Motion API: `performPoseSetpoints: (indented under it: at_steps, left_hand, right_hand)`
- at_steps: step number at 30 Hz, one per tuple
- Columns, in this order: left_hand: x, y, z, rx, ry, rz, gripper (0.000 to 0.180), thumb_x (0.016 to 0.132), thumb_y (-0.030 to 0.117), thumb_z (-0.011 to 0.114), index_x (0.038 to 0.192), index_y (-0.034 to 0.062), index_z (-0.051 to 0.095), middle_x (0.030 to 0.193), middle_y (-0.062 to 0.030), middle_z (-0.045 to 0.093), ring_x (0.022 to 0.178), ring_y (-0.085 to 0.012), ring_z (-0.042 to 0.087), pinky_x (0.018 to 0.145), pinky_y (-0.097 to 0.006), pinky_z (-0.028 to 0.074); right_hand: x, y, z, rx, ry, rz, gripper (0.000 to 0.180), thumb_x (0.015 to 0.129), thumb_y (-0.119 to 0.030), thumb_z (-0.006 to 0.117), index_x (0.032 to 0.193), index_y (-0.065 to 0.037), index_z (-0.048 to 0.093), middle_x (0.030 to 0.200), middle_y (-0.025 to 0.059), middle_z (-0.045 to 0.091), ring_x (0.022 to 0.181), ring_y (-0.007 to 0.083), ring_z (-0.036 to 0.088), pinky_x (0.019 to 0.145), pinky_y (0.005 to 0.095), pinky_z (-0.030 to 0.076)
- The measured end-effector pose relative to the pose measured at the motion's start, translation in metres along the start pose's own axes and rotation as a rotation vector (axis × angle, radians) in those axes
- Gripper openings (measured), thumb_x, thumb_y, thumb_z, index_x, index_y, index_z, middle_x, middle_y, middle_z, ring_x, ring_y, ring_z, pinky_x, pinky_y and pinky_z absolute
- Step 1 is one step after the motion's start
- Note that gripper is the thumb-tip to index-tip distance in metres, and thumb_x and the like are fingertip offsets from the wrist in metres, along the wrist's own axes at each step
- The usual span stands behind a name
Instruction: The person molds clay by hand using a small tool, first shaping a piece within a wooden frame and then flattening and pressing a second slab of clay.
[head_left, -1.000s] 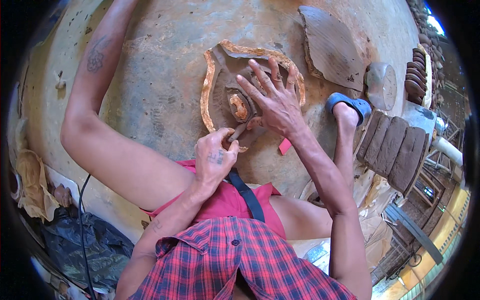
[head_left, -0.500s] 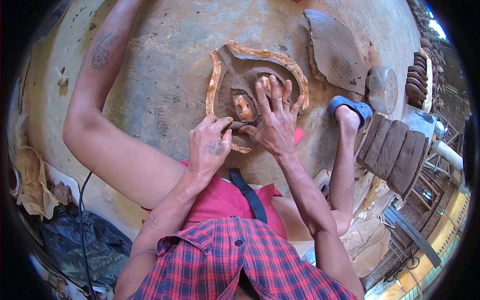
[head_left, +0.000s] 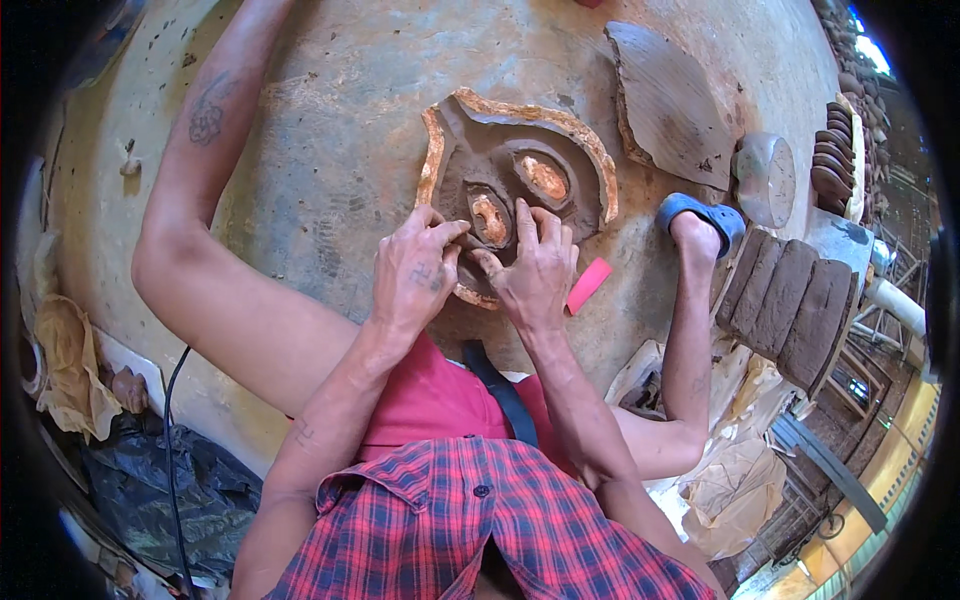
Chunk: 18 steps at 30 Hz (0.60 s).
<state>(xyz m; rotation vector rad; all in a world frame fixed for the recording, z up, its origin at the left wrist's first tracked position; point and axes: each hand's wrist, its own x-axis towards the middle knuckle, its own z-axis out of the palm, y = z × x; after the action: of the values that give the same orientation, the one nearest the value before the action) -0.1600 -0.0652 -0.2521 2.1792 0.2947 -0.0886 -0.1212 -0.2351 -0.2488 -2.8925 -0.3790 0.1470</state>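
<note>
On the floor between my legs, my left hand and right hand pressed open fingers onto the clay mould, gripping nothing, steadying and shaping its recess.

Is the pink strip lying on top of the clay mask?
No, the pink strip lies on the floor beside the clay mask, right of the right hand.

Bare dusty floor lies open left of and beyond the clay mould. Right flank hemmed in: pink card just beside, sandalled foot, clay slab, row of clay blocks. Near side closed by both legs.
</note>
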Motion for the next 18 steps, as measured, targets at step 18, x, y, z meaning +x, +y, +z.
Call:
performPoseSetpoints:
  at_steps: [18]
  left_hand:
    - [0.041, -0.012, -0.009, 0.071, -0.118, 0.12, 0.031, 0.079, 0.002, 0.074, 0.109, 0.0075, 0.081, 0.106, -0.0124, 0.074, 0.099, -0.0348, 0.072, 0.089, -0.044, 0.058]
  right_hand:
    - [0.006, -0.018, 0.017, 0.148, 0.09, 0.139, 0.078, 0.065, -0.033, 0.097, 0.129, 0.0, 0.066, 0.12, 0.0158, 0.062, 0.112, 0.0355, 0.059, 0.097, 0.0481, 0.05]
